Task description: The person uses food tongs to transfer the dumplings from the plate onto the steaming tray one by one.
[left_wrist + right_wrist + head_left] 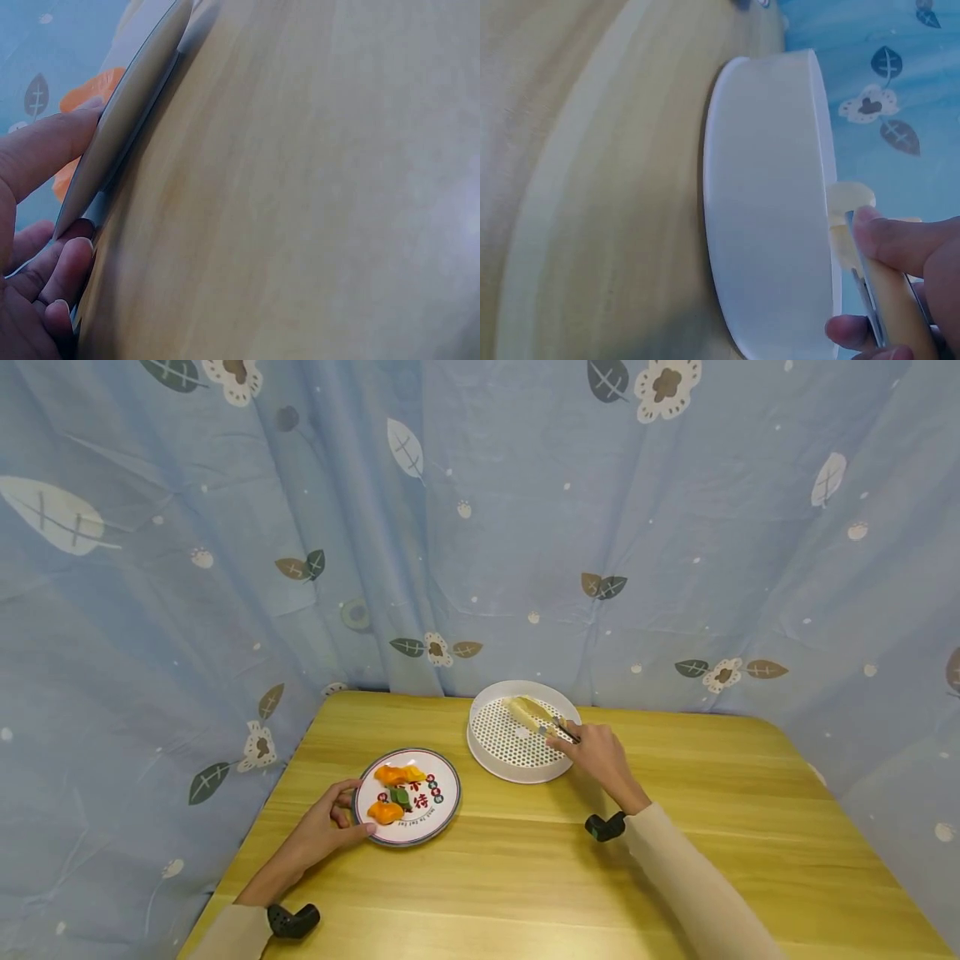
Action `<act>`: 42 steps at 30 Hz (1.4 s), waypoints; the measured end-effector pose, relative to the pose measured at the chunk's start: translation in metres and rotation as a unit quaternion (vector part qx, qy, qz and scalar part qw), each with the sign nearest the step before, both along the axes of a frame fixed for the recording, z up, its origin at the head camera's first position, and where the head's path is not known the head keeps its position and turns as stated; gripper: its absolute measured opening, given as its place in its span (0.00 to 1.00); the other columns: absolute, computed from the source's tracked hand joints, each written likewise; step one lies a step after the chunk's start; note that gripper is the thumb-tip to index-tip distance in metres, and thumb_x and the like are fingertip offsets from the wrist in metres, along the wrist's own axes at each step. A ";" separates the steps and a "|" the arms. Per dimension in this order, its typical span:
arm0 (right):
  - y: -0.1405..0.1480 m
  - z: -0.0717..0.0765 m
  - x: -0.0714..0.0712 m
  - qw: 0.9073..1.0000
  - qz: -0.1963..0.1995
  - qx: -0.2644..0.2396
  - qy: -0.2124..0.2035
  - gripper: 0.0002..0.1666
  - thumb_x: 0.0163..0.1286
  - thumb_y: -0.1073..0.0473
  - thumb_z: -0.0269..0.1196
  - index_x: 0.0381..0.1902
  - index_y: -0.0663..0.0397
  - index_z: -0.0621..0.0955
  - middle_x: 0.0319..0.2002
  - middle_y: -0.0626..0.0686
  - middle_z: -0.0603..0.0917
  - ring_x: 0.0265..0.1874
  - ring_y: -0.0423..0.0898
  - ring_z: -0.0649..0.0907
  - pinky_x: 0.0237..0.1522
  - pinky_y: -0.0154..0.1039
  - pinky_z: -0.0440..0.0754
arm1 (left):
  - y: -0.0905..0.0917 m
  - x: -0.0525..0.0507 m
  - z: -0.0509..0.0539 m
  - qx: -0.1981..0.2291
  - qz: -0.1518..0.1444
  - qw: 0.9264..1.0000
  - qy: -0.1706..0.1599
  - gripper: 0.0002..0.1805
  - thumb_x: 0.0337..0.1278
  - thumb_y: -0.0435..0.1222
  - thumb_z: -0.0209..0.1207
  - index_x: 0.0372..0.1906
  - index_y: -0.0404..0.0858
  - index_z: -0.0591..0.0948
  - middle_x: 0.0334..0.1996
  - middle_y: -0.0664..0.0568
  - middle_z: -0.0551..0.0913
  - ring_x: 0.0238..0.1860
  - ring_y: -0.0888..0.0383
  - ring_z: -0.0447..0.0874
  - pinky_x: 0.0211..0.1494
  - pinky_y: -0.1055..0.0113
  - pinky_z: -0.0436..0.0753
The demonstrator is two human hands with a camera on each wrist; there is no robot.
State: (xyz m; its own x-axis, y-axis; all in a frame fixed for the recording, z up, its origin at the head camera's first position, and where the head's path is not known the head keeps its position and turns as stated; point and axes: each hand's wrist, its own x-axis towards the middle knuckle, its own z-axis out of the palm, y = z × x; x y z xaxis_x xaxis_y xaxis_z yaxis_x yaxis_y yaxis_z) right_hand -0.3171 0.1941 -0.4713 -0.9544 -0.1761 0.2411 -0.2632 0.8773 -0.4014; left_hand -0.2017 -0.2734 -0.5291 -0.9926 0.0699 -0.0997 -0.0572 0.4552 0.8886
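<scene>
My left hand [324, 825] holds the near-left rim of a round white plate [442, 785] with a dark edge and red lettering, thumb on top and fingertips at the underside. On the plate lie shiny orange pieces [386, 812], one with a yellow end, and a small green leaf-shaped piece [400, 797]. My right hand [600, 758] grips a pair of tongs [868, 296] with pale yellow, rounded ends [525, 712]. These ends hang over a round white basket [517, 772] with a perforated bottom. Whether anything sits between them I cannot tell.
Both items stand on a yellow wood-grain table [517, 877], the basket near its back edge. A blue curtain [510, 527] with leaves and flowers hangs behind and along the sides. Black devices [292, 922] are worn on both wrists.
</scene>
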 end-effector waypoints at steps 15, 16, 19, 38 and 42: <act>-0.007 0.007 -0.014 0.997 0.008 0.075 0.001 0.29 0.70 0.37 0.67 0.56 0.53 0.87 0.22 0.54 0.75 0.22 0.50 0.75 0.23 0.46 0.72 | 0.001 0.000 -0.001 0.004 0.004 1.000 -0.004 0.48 0.51 0.44 0.78 0.75 0.43 0.66 0.54 0.44 0.72 0.39 0.51 0.69 0.39 0.66 0.72; -0.008 0.007 -0.015 0.997 0.006 0.076 -0.004 0.28 0.70 0.37 0.67 0.55 0.52 0.87 0.22 0.54 0.75 0.22 0.50 0.75 0.22 0.45 0.72 | 0.001 0.000 -0.001 0.004 0.003 1.000 -0.003 0.48 0.51 0.44 0.78 0.75 0.43 0.65 0.54 0.44 0.72 0.39 0.51 0.69 0.39 0.66 0.73; -0.009 0.005 -0.018 0.997 0.002 0.077 -0.019 0.27 0.70 0.38 0.67 0.52 0.54 0.87 0.21 0.54 0.74 0.20 0.49 0.73 0.21 0.44 0.69 | 0.002 0.000 -0.001 0.002 0.004 1.000 -0.002 0.48 0.51 0.44 0.78 0.75 0.43 0.66 0.54 0.44 0.72 0.39 0.51 0.69 0.39 0.66 0.73; -0.008 0.008 -0.010 0.999 0.000 0.032 -0.015 0.41 0.67 0.35 0.68 0.64 0.61 0.81 0.24 0.54 0.78 0.25 0.49 0.74 0.24 0.42 0.68 | 0.002 0.000 0.000 0.004 0.002 1.000 0.001 0.47 0.52 0.43 0.78 0.75 0.42 0.66 0.54 0.43 0.73 0.38 0.51 0.70 0.40 0.66 0.73; -0.012 0.014 -0.001 1.000 0.018 0.009 0.002 0.40 0.67 0.35 0.69 0.65 0.58 0.81 0.19 0.49 0.73 0.21 0.47 0.71 0.23 0.42 0.67 | 0.002 0.000 0.002 0.002 0.007 1.000 -0.002 0.48 0.51 0.43 0.78 0.75 0.43 0.66 0.55 0.43 0.73 0.39 0.51 0.70 0.40 0.66 0.73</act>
